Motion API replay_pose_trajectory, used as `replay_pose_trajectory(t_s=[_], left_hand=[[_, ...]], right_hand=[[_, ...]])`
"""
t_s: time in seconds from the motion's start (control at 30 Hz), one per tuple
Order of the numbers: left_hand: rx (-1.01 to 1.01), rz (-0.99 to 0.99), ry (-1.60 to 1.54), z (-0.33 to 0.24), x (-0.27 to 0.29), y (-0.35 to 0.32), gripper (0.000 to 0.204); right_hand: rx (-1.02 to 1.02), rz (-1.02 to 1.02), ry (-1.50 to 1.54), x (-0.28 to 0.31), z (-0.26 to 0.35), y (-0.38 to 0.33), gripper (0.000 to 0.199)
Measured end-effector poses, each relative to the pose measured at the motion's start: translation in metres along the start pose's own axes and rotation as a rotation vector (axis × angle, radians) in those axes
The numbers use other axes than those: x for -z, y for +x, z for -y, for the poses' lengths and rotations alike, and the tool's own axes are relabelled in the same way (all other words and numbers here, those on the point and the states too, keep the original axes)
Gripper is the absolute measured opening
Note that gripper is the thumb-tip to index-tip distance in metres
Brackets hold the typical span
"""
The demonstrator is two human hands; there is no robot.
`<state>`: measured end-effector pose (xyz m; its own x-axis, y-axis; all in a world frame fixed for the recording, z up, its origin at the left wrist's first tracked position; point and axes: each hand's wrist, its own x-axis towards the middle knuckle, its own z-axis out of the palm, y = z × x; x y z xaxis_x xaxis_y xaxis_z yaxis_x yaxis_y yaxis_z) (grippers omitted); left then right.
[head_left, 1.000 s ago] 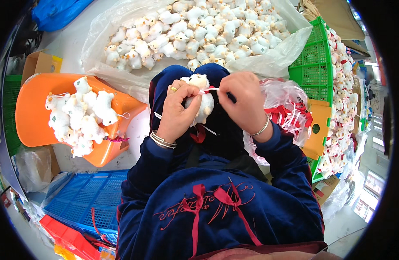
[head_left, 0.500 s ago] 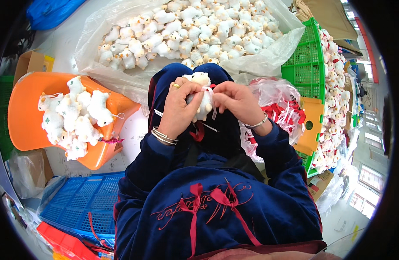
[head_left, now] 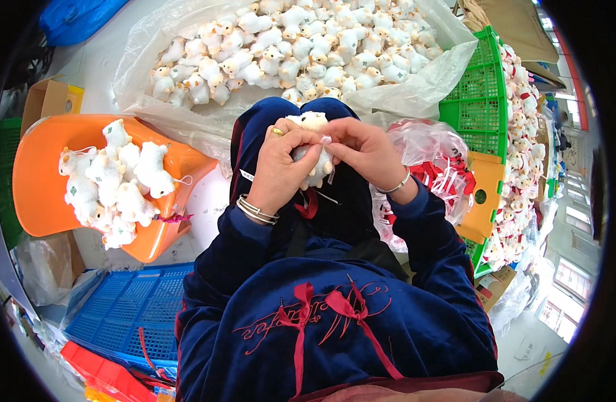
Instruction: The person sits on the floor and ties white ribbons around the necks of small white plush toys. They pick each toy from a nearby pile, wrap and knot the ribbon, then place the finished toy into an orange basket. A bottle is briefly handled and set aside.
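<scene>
A small white plush animal (head_left: 317, 175) is held upright over my lap, its head showing above my fingers. My left hand (head_left: 278, 166) is closed around its left side, with thumb and forefinger at its neck. My right hand (head_left: 373, 155) pinches a narrow white ribbon (head_left: 326, 140) at the toy's neck, close to my left fingertips. How the ribbon runs is mostly hidden by the fingers. A white tag hangs beside the toy, and a red piece (head_left: 309, 205) with a white strip lies on my lap below it.
Beyond my knees, a clear plastic sheet (head_left: 137, 74) holds a heap of similar plush animals (head_left: 254, 57). More lie on an orange chair (head_left: 43, 177) at left. At right are a bag of red pieces (head_left: 448, 181) and a green crate (head_left: 479, 107). A blue crate (head_left: 134, 308) stands lower left.
My right fingers have moved inward to the toy's neck, nearer my left fingertips. The red bit seen at the neck before is now covered. My left hand keeps its hold.
</scene>
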<state>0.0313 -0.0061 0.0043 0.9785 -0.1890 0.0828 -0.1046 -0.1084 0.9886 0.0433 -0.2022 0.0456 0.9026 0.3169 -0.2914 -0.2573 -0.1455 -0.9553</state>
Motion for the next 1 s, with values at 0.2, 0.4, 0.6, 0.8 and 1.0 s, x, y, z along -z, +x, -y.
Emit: replay_pose_trajectory(t_s=[0.2, 0.4, 0.6, 0.8, 1.0], left_hand=[[-0.02, 0.01, 0.021, -0.002, 0.002, 0.0, 0.009], [-0.009, 0.062, 0.068, -0.004, 0.006, 0.0, 0.011], [-0.043, 0.089, 0.111, -0.006, 0.008, 0.002, 0.011], [-0.075, 0.028, 0.145, -0.005, 0.004, 0.002, 0.008], [-0.026, -0.055, 0.155, -0.008, -0.003, 0.005, 0.007]], right_hand=[[0.111, -0.079, -0.232, 0.003, 0.001, 0.007, 0.009], [-0.132, 0.05, -0.276, 0.002, 0.035, 0.014, 0.01], [-0.216, 0.167, -0.279, 0.009, 0.041, 0.029, 0.013], [0.123, 0.009, -0.922, -0.021, 0.051, 0.011, 0.015], [0.28, -0.184, -0.987, -0.032, 0.028, 0.002, 0.009]])
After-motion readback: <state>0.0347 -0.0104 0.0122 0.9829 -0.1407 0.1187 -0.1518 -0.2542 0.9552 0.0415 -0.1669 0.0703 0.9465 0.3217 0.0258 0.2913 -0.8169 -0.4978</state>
